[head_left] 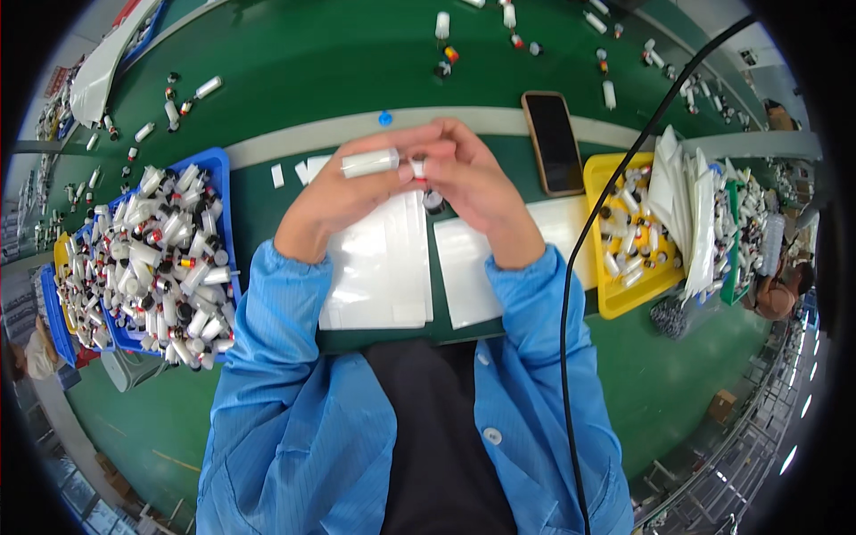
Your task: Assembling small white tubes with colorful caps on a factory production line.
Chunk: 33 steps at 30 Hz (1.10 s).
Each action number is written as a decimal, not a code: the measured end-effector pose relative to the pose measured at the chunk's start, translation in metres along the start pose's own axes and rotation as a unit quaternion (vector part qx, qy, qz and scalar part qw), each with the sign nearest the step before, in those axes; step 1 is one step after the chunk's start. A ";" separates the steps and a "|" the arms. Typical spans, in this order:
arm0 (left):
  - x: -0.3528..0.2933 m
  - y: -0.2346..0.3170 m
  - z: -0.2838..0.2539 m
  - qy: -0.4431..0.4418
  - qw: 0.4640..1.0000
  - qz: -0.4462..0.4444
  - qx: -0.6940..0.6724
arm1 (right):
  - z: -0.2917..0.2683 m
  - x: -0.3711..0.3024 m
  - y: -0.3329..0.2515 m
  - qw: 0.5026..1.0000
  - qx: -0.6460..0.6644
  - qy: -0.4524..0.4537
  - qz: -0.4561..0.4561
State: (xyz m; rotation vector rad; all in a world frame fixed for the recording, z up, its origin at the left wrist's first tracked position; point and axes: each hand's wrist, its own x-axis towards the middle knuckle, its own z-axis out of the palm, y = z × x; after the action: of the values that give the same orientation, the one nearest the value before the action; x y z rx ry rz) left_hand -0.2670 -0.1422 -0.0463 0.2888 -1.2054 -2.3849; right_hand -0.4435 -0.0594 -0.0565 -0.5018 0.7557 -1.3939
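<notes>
Both hands meet over the middle of the green bench. My left hand (pixel 357 189) is closed around a white translucent cylinder (pixel 370 162), which lies sideways along its thumb. Fingers and thumb of my right hand (pixel 477 183) pinch a small white piece with a red band (pixel 419 169), close to the cylinder's right end. Whether the two parts touch is hard to make out. A round black and grey part (pixel 433 203) shows just below the right fingers; whether it hangs from the pinched piece or lies on the bench cannot be seen. White sheets (pixel 374 276) lie beneath the hands.
A blue bin (pixel 223 178) heaped with white cylinders stands left; a yellow bin (pixel 615 308) with fewer stands right. Beyond lies a phone (pixel 553 143) and a green belt (pixel 339 62) with scattered pieces. A black cable (pixel 565 357) hangs across the right side.
</notes>
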 end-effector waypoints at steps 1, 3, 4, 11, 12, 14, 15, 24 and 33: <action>0.002 0.003 0.001 0.015 1.000 0.011 0.014 | 0.001 0.005 -0.002 1.000 0.019 -0.003 0.000; 0.002 0.008 -0.003 0.062 0.997 0.016 0.049 | 0.010 -0.007 0.001 0.985 -0.109 0.079 -0.109; 0.001 0.015 -0.007 0.086 0.993 0.041 0.068 | 0.014 -0.010 0.002 0.964 -0.174 0.114 -0.165; 0.019 0.071 -0.084 0.345 0.840 0.160 0.387 | 0.060 -0.124 0.040 0.705 -0.684 -0.138 -0.127; 0.021 0.075 -0.110 0.369 0.809 0.160 0.430 | 0.059 -0.129 0.046 0.689 -0.696 -0.155 -0.127; 0.024 0.088 -0.133 0.408 0.681 0.066 0.604 | 0.056 -0.132 0.053 0.675 -0.709 -0.150 -0.138; 0.028 0.096 -0.141 0.407 0.638 0.033 0.653 | 0.055 -0.133 0.053 0.671 -0.712 -0.154 -0.139; 0.152 0.028 -0.060 0.283 0.648 -0.001 0.707 | 0.054 -0.137 0.055 0.650 -0.733 -0.150 -0.133; 0.196 0.011 -0.093 0.289 0.633 -0.047 0.716 | 0.061 -0.136 0.015 0.741 -0.630 -0.214 -0.093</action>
State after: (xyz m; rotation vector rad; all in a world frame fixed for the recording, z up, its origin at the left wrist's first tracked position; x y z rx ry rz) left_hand -0.4001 -0.3081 -0.0898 1.4271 -2.3698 -0.6160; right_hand -0.3896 0.0694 -0.0023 -1.9306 1.2140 -0.6719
